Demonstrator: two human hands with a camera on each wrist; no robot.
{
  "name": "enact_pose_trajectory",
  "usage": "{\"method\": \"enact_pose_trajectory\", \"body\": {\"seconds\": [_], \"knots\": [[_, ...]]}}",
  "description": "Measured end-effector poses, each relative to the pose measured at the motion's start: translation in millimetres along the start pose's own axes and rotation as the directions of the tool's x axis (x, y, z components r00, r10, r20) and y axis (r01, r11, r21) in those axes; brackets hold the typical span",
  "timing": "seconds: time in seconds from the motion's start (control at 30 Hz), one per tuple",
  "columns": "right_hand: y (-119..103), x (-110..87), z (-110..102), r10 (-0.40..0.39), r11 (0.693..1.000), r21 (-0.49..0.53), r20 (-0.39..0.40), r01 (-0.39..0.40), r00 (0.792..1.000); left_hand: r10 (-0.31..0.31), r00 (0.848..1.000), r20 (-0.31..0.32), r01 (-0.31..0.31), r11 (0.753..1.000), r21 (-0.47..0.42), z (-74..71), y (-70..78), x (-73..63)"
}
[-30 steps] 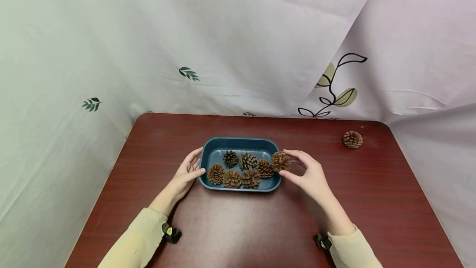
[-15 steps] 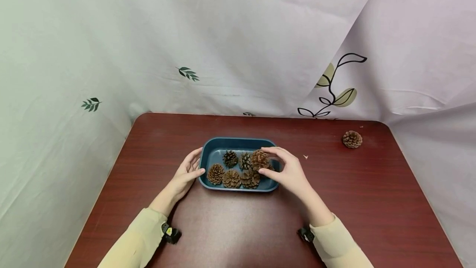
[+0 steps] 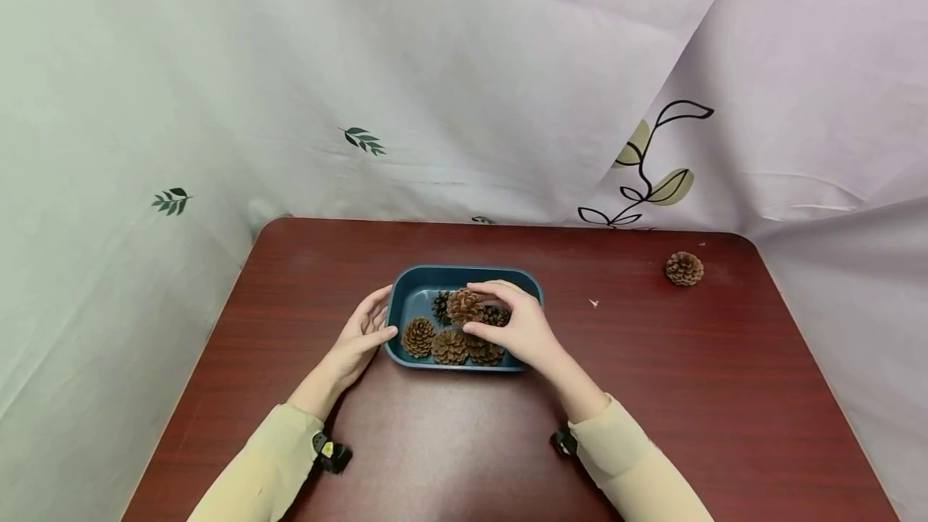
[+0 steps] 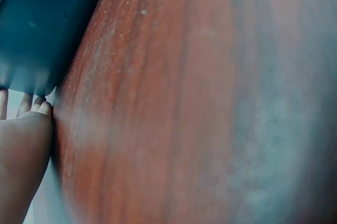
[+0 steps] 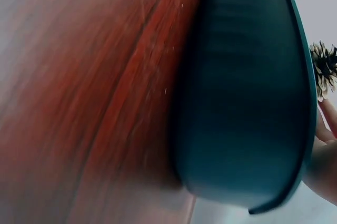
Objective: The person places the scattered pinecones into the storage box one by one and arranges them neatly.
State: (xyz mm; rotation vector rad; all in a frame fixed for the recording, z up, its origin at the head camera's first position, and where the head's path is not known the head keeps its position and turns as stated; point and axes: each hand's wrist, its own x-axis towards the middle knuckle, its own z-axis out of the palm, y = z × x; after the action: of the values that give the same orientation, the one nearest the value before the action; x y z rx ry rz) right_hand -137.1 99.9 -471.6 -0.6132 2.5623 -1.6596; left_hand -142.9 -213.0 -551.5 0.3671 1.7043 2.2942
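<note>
A dark blue rectangular tray (image 3: 464, 368) with rounded corners holds several brown pine cones, such as a pine cone (image 3: 418, 337) at its front left. My left hand (image 3: 360, 342) grips the tray's left end, thumb at the rim and fingers along the outer wall; the left wrist view shows the fingers by the tray wall (image 4: 42, 34). Over the middle of the tray, my right hand (image 3: 518, 325) pinches another pine cone (image 3: 464, 307) between thumb and fingers. That hand hides part of the tray's right side. In the right wrist view the held cone (image 5: 324, 66) shows above the rim.
A lone pine cone (image 3: 684, 268) lies at the back right of the reddish-brown table (image 3: 674, 361). A small pale scrap (image 3: 594, 303) lies right of the tray. White cloth with leaf prints (image 3: 464, 103) hangs behind the table.
My right hand has carried the pinched pine cone leftward, from the tray's right rim to over its middle. The small scrap has come into sight. My left hand stays at the tray's left end.
</note>
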Motion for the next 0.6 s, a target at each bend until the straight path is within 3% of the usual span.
{"method": "enact_pose_trajectory", "body": {"seconds": [0.3,0.6], "knots": [[-5,16.8,26,0.009,1.0,-0.011,0.041,-0.009,0.999,0.013,1.0,-0.002,-0.013,1.0,-0.015,0.6,0.0,0.2],[-9,30.5,45,-0.003,0.997,-0.078,0.023,0.005,1.0,0.004,1.0,-0.007,-0.004,1.0,-0.01,0.7,-0.5,0.6]]}}
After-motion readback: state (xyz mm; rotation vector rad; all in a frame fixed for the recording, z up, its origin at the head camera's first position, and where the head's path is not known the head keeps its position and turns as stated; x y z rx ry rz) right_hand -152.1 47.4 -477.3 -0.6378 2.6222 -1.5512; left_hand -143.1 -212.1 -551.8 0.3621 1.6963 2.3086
